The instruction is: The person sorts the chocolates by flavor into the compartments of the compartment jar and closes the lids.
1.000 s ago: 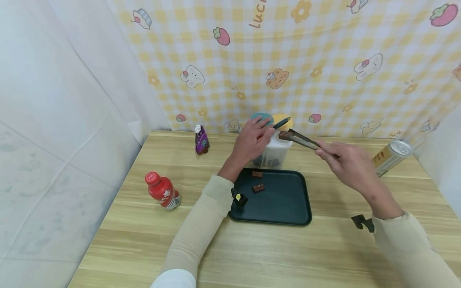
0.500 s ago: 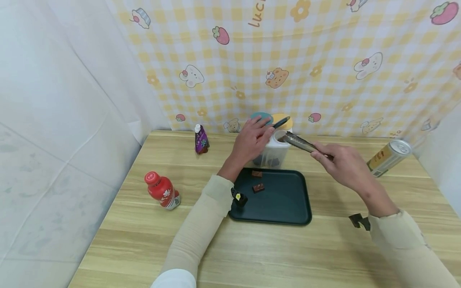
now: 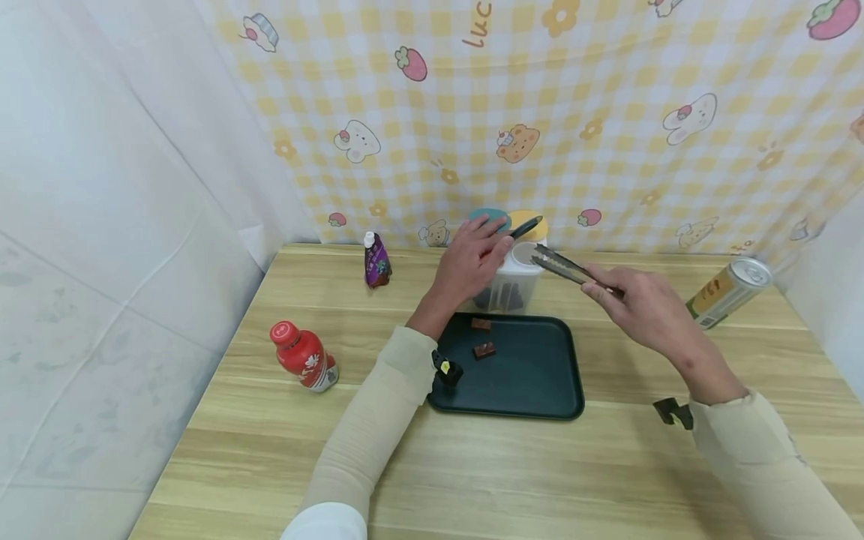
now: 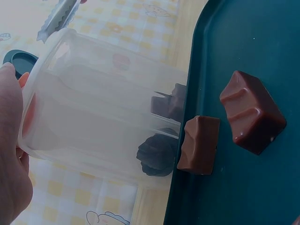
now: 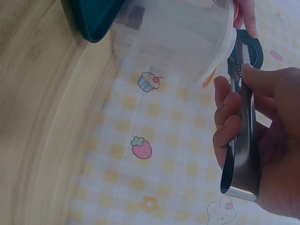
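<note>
My left hand (image 3: 472, 259) rests over the top of a clear plastic container (image 3: 506, 289) with coloured lids, its fingers stretched across the blue lid (image 3: 489, 218). The thumb lies against a raised dark green lid (image 3: 526, 227). My right hand (image 3: 644, 311) grips metal serrated tongs (image 5: 243, 136). Their tips stand apart at the round opening (image 3: 524, 253), with nothing between them. Through the wall in the left wrist view I see chocolate pieces (image 4: 169, 102) and a dark ruffled lump (image 4: 157, 154) at the bottom. Two more chocolates (image 4: 253, 112) lie on the dark green tray (image 3: 526, 382).
A red bottle (image 3: 307, 358) stands to the left, and a purple pouch (image 3: 376, 261) with a white cap is at the back left. On the right stands a gold can (image 3: 727, 294). A yellow checked cloth (image 3: 607, 97) hangs behind the wooden table (image 3: 513, 480).
The tongs moved from above the rim to the opening and spread apart. The chocolate they held has left them and is in the container. My left hand stays in place.
</note>
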### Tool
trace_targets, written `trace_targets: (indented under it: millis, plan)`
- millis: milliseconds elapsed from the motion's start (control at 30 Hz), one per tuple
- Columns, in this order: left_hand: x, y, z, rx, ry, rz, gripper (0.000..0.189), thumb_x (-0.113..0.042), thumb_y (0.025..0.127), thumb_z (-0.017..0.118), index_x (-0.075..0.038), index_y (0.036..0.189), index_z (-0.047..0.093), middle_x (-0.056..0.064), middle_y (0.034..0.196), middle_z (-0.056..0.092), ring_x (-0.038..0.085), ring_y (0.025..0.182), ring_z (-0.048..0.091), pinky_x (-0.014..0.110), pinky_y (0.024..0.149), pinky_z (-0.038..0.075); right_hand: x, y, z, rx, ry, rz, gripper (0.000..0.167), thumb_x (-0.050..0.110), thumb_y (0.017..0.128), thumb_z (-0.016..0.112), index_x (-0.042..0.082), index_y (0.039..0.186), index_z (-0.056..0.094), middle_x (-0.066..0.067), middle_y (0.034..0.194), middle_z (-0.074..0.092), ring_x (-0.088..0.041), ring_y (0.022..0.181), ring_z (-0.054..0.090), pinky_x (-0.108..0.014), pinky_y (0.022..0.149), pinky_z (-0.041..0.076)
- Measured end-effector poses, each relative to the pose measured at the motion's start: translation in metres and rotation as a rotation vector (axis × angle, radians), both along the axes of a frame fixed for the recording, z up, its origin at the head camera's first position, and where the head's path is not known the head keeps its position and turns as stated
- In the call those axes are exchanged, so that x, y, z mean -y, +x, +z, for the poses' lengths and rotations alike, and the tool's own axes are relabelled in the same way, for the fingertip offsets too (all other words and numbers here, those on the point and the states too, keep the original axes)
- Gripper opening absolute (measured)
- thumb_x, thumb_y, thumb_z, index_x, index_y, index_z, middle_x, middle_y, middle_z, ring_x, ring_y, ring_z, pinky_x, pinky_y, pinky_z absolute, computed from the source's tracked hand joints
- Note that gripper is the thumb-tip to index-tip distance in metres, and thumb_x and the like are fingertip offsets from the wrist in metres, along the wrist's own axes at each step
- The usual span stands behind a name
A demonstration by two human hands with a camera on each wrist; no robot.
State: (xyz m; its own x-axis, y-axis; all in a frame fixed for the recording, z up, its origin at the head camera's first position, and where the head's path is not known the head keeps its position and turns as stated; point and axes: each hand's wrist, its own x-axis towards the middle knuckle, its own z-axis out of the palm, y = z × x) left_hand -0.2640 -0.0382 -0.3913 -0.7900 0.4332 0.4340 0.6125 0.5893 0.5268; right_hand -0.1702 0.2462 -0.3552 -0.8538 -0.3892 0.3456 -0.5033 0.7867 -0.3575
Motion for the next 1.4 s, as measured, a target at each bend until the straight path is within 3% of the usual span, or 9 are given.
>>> trace_targets:
  millis: [200,333,467,667,900,1100,1400]
  plan:
    - [0.0,-0.001,-0.001,-0.022,0.01,0.001,0.041,-0.035,0.111,0.045,-0.013,0.127,0.076,0.003,0.155,0.05,0.02,0.152,0.029,0.043,0.125,0.012,0.003,0.004,0.001,-0.003,-0.032,0.023,0.038,0.019,0.102,0.068,0.002,0.136,0.068,-0.001,0.081,0.066,-0.012,0.055,0.042,-0.029,0.049,0.034]
    - [0.0,-0.001,-0.002,-0.024,0.014,-0.001,0.042,-0.036,0.112,0.045,-0.013,0.124,0.077,0.004,0.155,0.05,0.02,0.152,0.029,0.041,0.125,0.011,0.007,0.011,0.002,-0.05,-0.04,0.075,0.037,0.013,0.097,0.074,0.005,0.133,0.071,0.001,0.084,0.069,-0.01,0.057,0.045,-0.027,0.05,0.037]
    - [0.0,0.0,0.0,-0.003,0.005,0.001,0.042,-0.036,0.112,0.045,-0.013,0.134,0.072,0.003,0.156,0.049,0.018,0.152,0.027,0.037,0.125,0.008,0.011,0.017,-0.002,-0.076,0.009,0.142,0.038,0.01,0.093,0.078,0.006,0.131,0.073,0.006,0.084,0.068,-0.006,0.06,0.048,-0.026,0.052,0.042]
    - [0.0,0.0,0.0,-0.001,0.008,0.006,0.042,-0.037,0.111,0.046,-0.014,0.138,0.069,0.002,0.155,0.049,0.016,0.152,0.026,0.038,0.125,0.008,0.017,0.021,-0.02,0.025,0.095,0.226,0.038,0.018,0.095,0.077,0.012,0.133,0.072,0.011,0.086,0.067,0.0,0.063,0.049,-0.026,0.056,0.046]
    - [-0.001,0.0,-0.002,-0.02,0.018,0.012,0.042,-0.037,0.111,0.046,-0.013,0.136,0.07,0.002,0.154,0.051,0.018,0.152,0.029,0.04,0.125,0.011,0.028,0.021,-0.043,0.133,0.203,0.261,0.037,0.026,0.097,0.075,0.01,0.131,0.074,0.009,0.087,0.067,0.001,0.065,0.052,-0.026,0.058,0.048]
    - [-0.001,0.0,-0.002,-0.029,0.011,0.01,0.043,-0.037,0.112,0.044,-0.013,0.137,0.07,0.002,0.154,0.051,0.019,0.152,0.029,0.04,0.125,0.01,0.036,0.018,-0.056,0.137,0.263,0.287,0.035,0.027,0.097,0.075,0.009,0.127,0.076,0.001,0.093,0.071,-0.002,0.067,0.057,-0.027,0.057,0.05]
    - [-0.001,-0.002,-0.004,-0.032,0.002,0.013,0.044,-0.038,0.112,0.044,-0.014,0.137,0.069,0.002,0.154,0.051,0.019,0.152,0.029,0.041,0.125,0.011,0.041,0.014,-0.062,0.188,0.284,0.291,0.033,0.027,0.099,0.073,0.008,0.126,0.076,0.003,0.089,0.069,-0.001,0.064,0.052,-0.027,0.056,0.049]
